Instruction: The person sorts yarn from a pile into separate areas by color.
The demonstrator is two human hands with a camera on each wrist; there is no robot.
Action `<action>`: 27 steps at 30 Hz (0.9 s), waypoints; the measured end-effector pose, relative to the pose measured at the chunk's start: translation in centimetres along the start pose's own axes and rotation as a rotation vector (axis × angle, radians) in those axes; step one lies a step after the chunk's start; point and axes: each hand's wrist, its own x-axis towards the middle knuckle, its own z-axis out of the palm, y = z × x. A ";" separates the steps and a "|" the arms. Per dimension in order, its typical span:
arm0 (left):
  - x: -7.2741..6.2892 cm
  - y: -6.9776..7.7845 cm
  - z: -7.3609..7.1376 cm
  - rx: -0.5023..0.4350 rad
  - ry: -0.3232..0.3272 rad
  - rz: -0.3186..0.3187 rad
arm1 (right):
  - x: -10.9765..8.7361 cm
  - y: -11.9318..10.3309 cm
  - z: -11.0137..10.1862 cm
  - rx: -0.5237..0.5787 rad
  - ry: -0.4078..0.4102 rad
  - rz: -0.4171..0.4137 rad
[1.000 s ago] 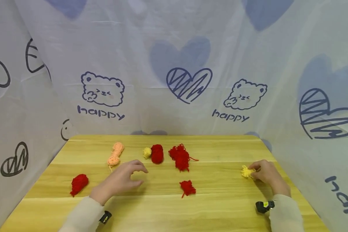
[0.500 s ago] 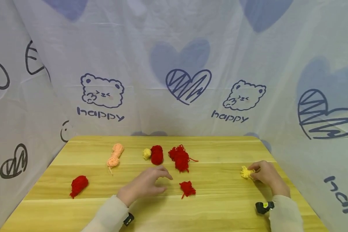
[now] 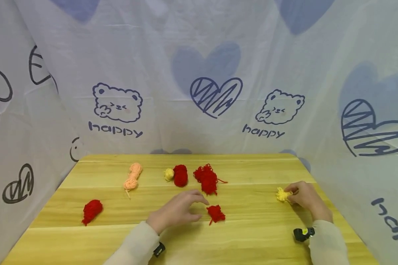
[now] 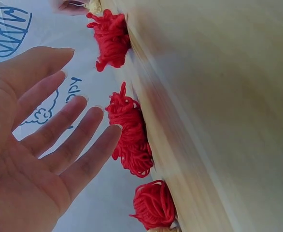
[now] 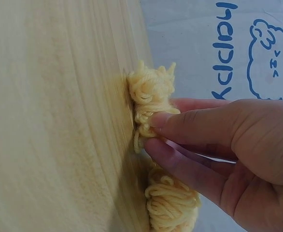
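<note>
My left hand (image 3: pixel 179 210) hovers above the table with its fingers parted and nothing in it. Just right of its fingertips lies a small red yarn bundle (image 3: pixel 216 214), not touched; the left wrist view also shows that red bundle (image 4: pixel 110 39) beyond the fingers. On the right side of the table, my right hand (image 3: pixel 307 200) pinches a yellow yarn bundle (image 3: pixel 283 194) between thumb and fingers. Close up, the yarn bundle (image 5: pixel 151 89) rests on the wood. More yellow yarn (image 5: pixel 172 203) bulges below the fingers; whether it belongs to the same bundle I cannot tell.
Along the back of the wooden table (image 3: pixel 252 235) lie a peach yarn skein (image 3: pixel 133 176), a small yellow ball (image 3: pixel 168 174), a red skein (image 3: pixel 180 175) and a loose red bundle (image 3: pixel 207 179). Another red skein (image 3: pixel 92 211) lies at left. A printed white cloth (image 3: pixel 172 121) hangs around the table.
My left hand has moved right, from near the peach skein to beside the small red bundle. The right hand keeps its place, pinching the yellow bundle. The yarn pieces have not moved.
</note>
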 end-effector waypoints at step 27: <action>1.6 0.6 1.3 -0.076 -0.034 -0.019 | 0.0 -0.1 0.0 -0.021 0.008 -0.006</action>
